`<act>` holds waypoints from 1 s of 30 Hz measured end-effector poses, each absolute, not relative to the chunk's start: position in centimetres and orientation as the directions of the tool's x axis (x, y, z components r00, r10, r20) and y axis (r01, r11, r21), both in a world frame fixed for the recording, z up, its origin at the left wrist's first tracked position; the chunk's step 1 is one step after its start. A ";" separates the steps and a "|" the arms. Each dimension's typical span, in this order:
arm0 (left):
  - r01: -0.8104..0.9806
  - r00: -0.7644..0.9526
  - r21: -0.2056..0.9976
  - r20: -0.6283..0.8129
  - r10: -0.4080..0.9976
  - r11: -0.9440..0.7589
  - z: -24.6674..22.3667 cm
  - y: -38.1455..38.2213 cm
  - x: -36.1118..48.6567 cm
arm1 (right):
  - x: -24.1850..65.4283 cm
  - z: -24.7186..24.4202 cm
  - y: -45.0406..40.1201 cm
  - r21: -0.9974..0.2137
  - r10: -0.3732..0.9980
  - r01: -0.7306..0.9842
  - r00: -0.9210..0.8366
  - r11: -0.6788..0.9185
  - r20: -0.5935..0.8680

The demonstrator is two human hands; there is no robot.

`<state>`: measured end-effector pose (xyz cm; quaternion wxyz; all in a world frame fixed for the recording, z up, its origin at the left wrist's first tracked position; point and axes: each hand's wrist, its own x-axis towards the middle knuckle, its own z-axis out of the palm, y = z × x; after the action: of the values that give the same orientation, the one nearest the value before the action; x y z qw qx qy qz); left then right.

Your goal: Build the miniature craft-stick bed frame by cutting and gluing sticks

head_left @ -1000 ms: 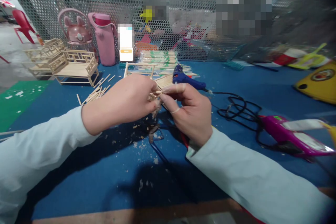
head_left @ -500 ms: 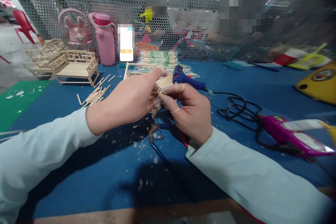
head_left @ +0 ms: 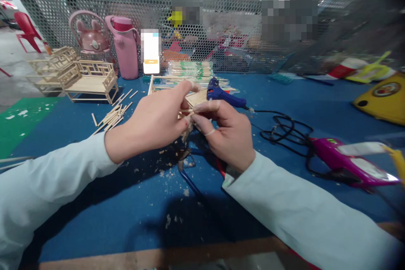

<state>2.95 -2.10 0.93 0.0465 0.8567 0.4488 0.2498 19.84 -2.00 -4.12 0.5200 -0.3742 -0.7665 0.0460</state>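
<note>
Near the middle of the table, my left hand (head_left: 155, 114) is closed round a small wooden stick model (head_left: 196, 98) with a flat slatted panel. Thumb and forefinger of my right hand (head_left: 229, 133) pinch its near corner, where thin sticks meet; the fingertips of both hands nearly touch there. Pale coverings wrap some fingers. Most of the model's underside is hidden by the hands. Just behind my right hand lies a blue glue gun (head_left: 223, 95). Blue-handled pliers (head_left: 190, 179) rest on the table below the hands, partly in shadow.
Finished miniature stick benches (head_left: 91, 82) stand at the left, with loose cut sticks (head_left: 114, 116) before them. A pink bottle (head_left: 125, 52), a lit phone (head_left: 151, 52) and bundled sticks (head_left: 190, 68) line the mesh. Black cable (head_left: 281, 128) and a purple tool (head_left: 348, 162) lie right.
The whole view has shifted slightly. My left thumb shows a little more beneath the model; both hands keep their hold on it in nearly the same place.
</note>
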 end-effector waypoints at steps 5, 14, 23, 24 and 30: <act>0.720 0.497 0.290 0.420 0.759 -0.631 0.8 -2.0 2.8 | 19.9 -4.2 -2.0 -0.437 0.606 0.533 -0.192 0.725 0.772; 0.699 0.519 0.278 0.437 0.735 -0.659 0.8 -1.7 2.6 | 20.0 -4.1 -2.1 -0.356 0.545 0.535 -0.249 0.766 0.800; 0.673 0.556 0.279 0.420 0.717 -0.685 1.0 -1.6 2.2 | 19.9 -4.1 -2.1 -0.409 0.586 0.530 -0.219 0.743 0.780; 0.672 0.566 0.273 0.412 0.715 -0.689 1.1 -1.5 2.1 | 19.9 -4.1 -2.1 -0.393 0.574 0.535 -0.225 0.748 0.787; 0.667 0.612 0.258 0.345 0.712 -0.699 1.6 -1.3 1.4 | 20.0 -4.1 -2.2 -0.391 0.581 0.540 -0.238 0.745 0.778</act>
<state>1.37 -1.32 1.64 0.0517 0.8963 0.3846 0.2148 19.95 -2.18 -4.06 0.5038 -0.3565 -0.7865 0.0203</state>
